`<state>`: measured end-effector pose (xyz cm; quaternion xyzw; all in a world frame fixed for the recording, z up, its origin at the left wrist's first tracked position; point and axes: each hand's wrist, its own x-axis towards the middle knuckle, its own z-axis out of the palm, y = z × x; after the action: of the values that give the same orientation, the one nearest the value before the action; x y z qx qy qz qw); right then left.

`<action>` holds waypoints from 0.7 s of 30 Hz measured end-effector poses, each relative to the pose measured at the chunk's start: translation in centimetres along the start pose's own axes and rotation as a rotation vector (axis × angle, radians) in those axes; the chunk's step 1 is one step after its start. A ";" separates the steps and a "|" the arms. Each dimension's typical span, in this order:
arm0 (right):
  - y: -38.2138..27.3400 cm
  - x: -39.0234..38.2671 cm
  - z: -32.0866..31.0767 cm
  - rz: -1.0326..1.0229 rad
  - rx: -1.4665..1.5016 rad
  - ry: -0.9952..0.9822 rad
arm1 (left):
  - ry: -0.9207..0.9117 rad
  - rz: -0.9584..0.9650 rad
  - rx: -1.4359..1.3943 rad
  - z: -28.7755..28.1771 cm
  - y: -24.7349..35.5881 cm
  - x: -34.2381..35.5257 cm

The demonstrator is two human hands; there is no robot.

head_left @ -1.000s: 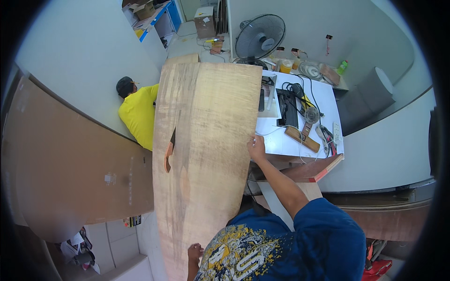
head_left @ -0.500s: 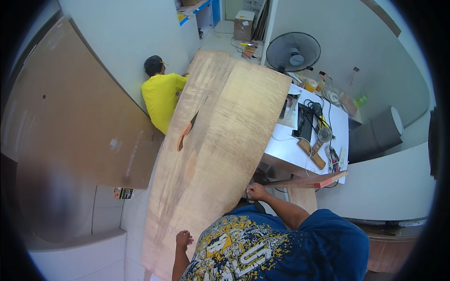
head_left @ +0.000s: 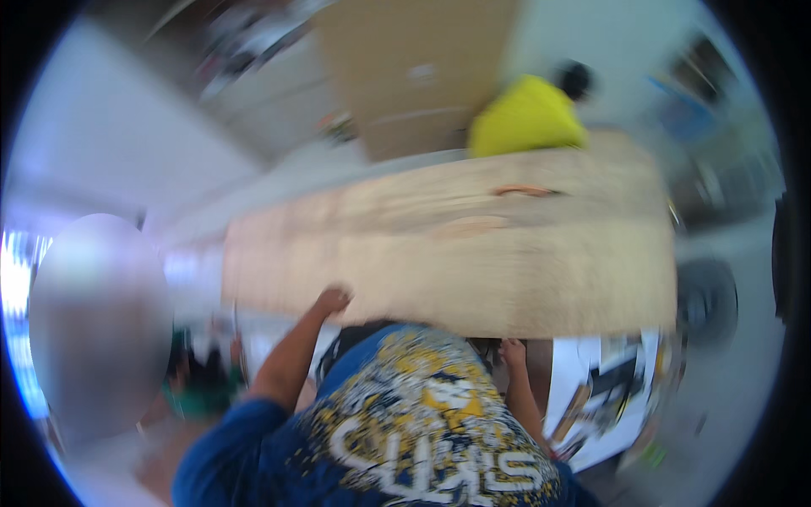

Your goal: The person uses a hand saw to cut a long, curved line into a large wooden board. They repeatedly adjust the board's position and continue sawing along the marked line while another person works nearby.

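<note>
A long, pale plywood panel (head_left: 405, 279) lies crosswise in front of me, with an orange-handled tool (head_left: 513, 191), its dark blade blurred, on its far part. My left hand (head_left: 334, 297) is over the near left part of the panel, fingers smeared by motion. By the panel’s near edge, right of my torso, is my right hand (head_left: 512, 351); blur hides whether it grips anything. A white work table (head_left: 568, 372) with tools and cords sits just beyond my right forearm.
A co-worker in yellow (head_left: 519, 122) is low behind the panel, beside a brown board (head_left: 414, 68). A fan (head_left: 705, 300) stands at right. A blurred green-clothed figure (head_left: 198, 393) appears at lower left. Pale walls (head_left: 608, 34) bound the space.
The view has swung round sharply and blurred, so the panel now runs crosswise instead of away from me. My left hand shows higher in the picture; the green-clothed figure has come into view.
</note>
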<state>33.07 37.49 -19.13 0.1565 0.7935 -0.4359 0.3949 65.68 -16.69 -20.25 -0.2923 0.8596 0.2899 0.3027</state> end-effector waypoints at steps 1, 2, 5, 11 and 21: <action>-0.9 -0.5 1.6 0.067 -0.009 -0.011 | 0.371 0.205 -0.008 -1.0 0.5 -0.7; -1.5 -0.9 4.9 0.089 -0.015 -0.096 | 0.561 0.232 0.041 -1.8 -1.8 -2.3; -0.9 -0.3 1.0 0.135 -0.089 -0.091 | 0.296 -0.065 -0.732 -0.9 7.7 -2.7; -2.7 0.3 -0.2 0.152 -0.148 -0.183 | 0.312 -0.327 -0.753 6.3 7.2 -9.0; -4.3 1.5 2.0 0.171 -0.137 -0.230 | 0.064 -0.465 -0.478 18.4 2.5 -19.5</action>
<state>30.55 33.30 -18.47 0.1450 0.7547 -0.3606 0.5286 83.05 3.73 -17.89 -0.5524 0.6867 0.3969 0.2564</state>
